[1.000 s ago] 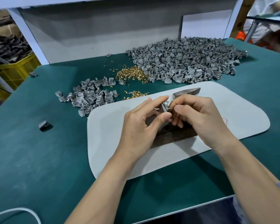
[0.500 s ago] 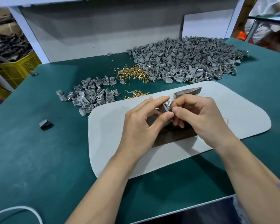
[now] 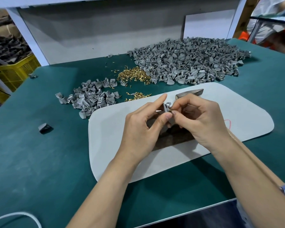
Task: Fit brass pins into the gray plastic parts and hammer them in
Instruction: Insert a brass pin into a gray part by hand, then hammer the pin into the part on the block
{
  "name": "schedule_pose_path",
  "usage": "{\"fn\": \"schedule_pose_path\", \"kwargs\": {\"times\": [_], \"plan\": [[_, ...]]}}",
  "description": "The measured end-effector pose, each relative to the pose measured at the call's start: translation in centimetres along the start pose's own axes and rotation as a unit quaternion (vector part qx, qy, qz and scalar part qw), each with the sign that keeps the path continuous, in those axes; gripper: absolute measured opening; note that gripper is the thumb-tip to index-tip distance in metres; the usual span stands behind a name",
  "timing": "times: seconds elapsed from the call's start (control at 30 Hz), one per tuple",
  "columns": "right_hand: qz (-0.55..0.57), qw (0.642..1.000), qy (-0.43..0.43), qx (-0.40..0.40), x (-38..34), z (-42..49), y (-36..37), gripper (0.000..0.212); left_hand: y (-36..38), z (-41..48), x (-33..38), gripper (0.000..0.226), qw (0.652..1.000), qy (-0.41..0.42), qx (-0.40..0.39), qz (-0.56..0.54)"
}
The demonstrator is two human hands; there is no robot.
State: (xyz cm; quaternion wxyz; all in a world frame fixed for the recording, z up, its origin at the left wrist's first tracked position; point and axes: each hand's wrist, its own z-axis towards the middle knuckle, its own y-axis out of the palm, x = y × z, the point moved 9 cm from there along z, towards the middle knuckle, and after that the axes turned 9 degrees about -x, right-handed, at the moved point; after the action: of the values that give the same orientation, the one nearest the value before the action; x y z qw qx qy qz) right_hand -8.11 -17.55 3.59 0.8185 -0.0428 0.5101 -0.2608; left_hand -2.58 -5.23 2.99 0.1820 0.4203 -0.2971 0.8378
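Observation:
My left hand (image 3: 141,127) pinches a small gray plastic part (image 3: 166,107) between thumb and fingers, with the index finger raised straight. My right hand (image 3: 202,119) pinches a brass pin (image 3: 171,110) against the part's side. Both hands hover over the pale gray mat (image 3: 237,116). A dark block (image 3: 173,139) lies on the mat beneath them, mostly hidden. The metal hammer head (image 3: 190,92) pokes out just beyond my right hand; its handle is hidden.
A big heap of gray parts (image 3: 187,61) fills the back right. A smaller heap (image 3: 90,97) lies to the left. Two brass pin piles (image 3: 132,74) (image 3: 137,95) sit between them. One stray part (image 3: 43,128) rests on the green tabletop (image 3: 31,153). A yellow crate (image 3: 15,69) stands off-table left.
My left index finger has lifted off the part and now points up, exposing the part's top. My right fingertips have shifted slightly lower against the part.

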Motion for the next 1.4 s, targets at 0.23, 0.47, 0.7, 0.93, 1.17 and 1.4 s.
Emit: {"fn": "schedule_pose_path", "kwargs": {"times": [0.23,0.47,0.7,0.93,1.17,1.4], "plan": [[-0.129,0.989,-0.057,0.033,-1.5,-0.2,-0.1,0.005,0.3,0.2,-0.4,0.046,0.999,0.003,-0.021,-0.025],[-0.174,0.980,-0.077,0.053,-2.4,-0.5,-0.2,0.003,0.7,0.1,-0.5,0.048,0.998,0.004,-0.038,-0.047],[-0.185,0.978,-0.083,0.047,-2.5,-0.6,-0.1,0.013,0.8,0.0,-0.2,0.047,0.996,-0.002,-0.051,-0.073],[-0.179,0.980,-0.077,0.038,-2.1,-0.5,0.0,0.015,1.0,0.1,-0.8,0.046,0.994,-0.017,-0.056,-0.087],[-0.153,0.985,-0.070,0.037,-1.9,-0.4,-0.1,0.011,0.6,0.1,-0.8,0.042,0.994,-0.019,-0.034,-0.103],[-0.156,0.986,-0.044,0.044,-2.1,-0.5,-0.5,0.009,0.4,-0.1,-1.0,0.035,0.994,-0.032,-0.022,-0.104]]}}
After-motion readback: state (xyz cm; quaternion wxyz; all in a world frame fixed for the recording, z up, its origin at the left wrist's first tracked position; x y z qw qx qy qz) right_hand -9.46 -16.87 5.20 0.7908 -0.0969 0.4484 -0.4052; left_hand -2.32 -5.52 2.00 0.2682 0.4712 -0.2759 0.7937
